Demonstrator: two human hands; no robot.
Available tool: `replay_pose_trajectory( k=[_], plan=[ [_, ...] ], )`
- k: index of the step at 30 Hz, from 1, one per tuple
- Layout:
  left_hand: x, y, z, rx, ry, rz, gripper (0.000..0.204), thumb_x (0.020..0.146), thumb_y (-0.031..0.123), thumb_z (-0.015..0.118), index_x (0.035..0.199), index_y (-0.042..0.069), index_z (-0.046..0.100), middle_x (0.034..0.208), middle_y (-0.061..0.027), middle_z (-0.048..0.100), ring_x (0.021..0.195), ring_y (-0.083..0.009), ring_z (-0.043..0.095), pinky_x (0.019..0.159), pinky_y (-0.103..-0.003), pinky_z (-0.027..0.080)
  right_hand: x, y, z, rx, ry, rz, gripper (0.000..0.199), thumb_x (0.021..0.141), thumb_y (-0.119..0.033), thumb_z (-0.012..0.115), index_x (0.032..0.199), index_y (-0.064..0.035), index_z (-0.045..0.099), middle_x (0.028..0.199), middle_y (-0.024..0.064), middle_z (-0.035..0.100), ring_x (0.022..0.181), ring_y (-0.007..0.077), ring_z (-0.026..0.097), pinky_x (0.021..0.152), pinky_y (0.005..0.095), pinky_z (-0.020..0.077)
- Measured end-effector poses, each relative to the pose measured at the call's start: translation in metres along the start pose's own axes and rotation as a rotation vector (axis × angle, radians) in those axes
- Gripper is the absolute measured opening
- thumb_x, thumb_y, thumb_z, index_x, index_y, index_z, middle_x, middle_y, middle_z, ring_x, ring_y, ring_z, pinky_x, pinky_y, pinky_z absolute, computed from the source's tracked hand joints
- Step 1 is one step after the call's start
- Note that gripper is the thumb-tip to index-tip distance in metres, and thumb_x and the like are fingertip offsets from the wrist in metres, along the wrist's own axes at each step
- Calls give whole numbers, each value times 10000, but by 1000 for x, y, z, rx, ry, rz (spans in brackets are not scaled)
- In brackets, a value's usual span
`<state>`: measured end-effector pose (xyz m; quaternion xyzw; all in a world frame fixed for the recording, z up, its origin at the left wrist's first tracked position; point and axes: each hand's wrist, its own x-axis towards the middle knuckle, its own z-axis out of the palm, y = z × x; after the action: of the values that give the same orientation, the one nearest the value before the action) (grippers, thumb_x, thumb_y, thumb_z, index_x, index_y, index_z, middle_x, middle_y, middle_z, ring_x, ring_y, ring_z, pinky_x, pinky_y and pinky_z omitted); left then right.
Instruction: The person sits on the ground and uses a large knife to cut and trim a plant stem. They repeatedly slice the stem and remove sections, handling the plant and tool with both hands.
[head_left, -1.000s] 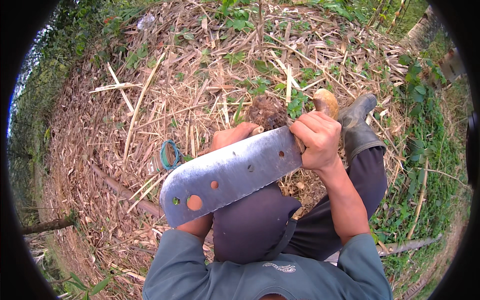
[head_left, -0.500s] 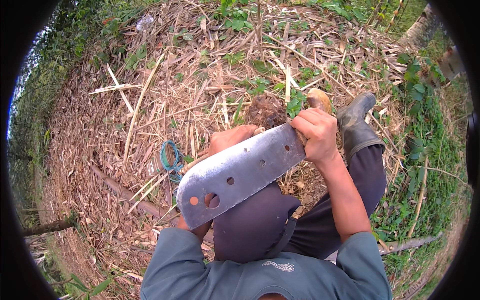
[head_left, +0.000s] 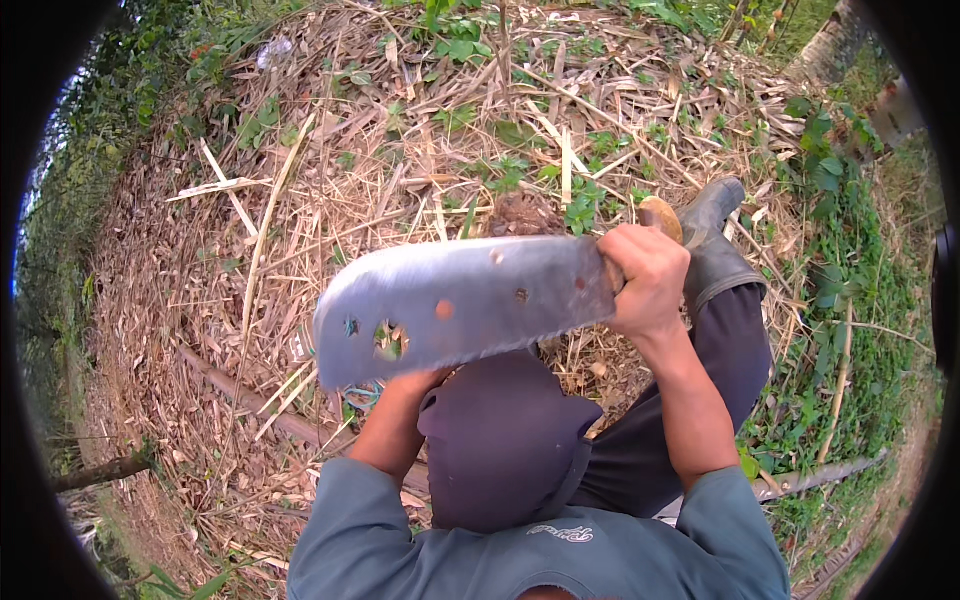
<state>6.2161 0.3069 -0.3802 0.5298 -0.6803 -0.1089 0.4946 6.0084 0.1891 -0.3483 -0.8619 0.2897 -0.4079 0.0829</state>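
A broad machete (head_left: 475, 300) with a blunt tip and several holes along its blade lies across the view above my left leg. My right hand (head_left: 648, 280) is closed round its wooden handle (head_left: 660, 215), whose rounded end sticks out past the fist. My left forearm (head_left: 392, 425) reaches up under the blade. The blade covers my left hand, so its fingers and anything in them cannot be made out. Just beyond the blade's upper edge shows a brown fibrous clump (head_left: 524, 214) on the ground.
Dry leaves and split strips (head_left: 275, 220) litter the ground. A long pole (head_left: 265, 400) lies at the left. Part of a blue-green cord (head_left: 362, 395) peeks out below the blade. My right boot (head_left: 715, 240) rests beside the handle. Green vines (head_left: 835, 270) grow on the right.
The blade has swung up and away from me, its tip rising leftward, blurred by motion. My right hand has shifted slightly right. My left hand, partly visible before, is now covered.
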Motion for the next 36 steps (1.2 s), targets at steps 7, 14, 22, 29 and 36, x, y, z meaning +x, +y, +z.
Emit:
replay_pose_trajectory(
  k=[7,14,22,29,36],
  plan=[
    [9,-4,7,-122,51,24,211,898,128,727,1045,43,603,708,-42,636,575,-144,640,530,-278,472,5,-15,2,127,-7,-180,173,607,-189,673,676,-76,563,604,57,520,564,270,592,546,377,465],
    [9,0,2,-171,-43,-31,132,954,127,681,1000,28,606,884,-100,700,756,-185,700,649,-304,527,2,-14,0,101,-27,-208,151,612,-172,661,683,-82,562,627,47,529,586,255,603,589,363,485],
    [12,-7,4,-132,-86,57,285,851,109,739,1082,1,611,810,-121,666,689,-271,707,611,-334,528,2,-11,-3,66,-31,-203,140,619,-165,651,685,-86,555,624,45,515,595,252,609,598,367,492],
    [13,-2,3,-60,-82,103,224,839,84,740,1005,-11,622,746,-121,649,634,-264,692,568,-354,523,1,-9,-5,80,-95,-190,153,627,-188,650,683,-87,550,623,43,512,589,258,594,578,374,474],
    [28,2,-5,3,-129,229,123,841,44,743,875,-10,639,700,-116,661,582,-263,675,524,-361,523,-1,1,-5,171,-120,-193,165,633,-208,645,677,-83,547,628,44,525,589,264,586,550,383,454]
  ],
)
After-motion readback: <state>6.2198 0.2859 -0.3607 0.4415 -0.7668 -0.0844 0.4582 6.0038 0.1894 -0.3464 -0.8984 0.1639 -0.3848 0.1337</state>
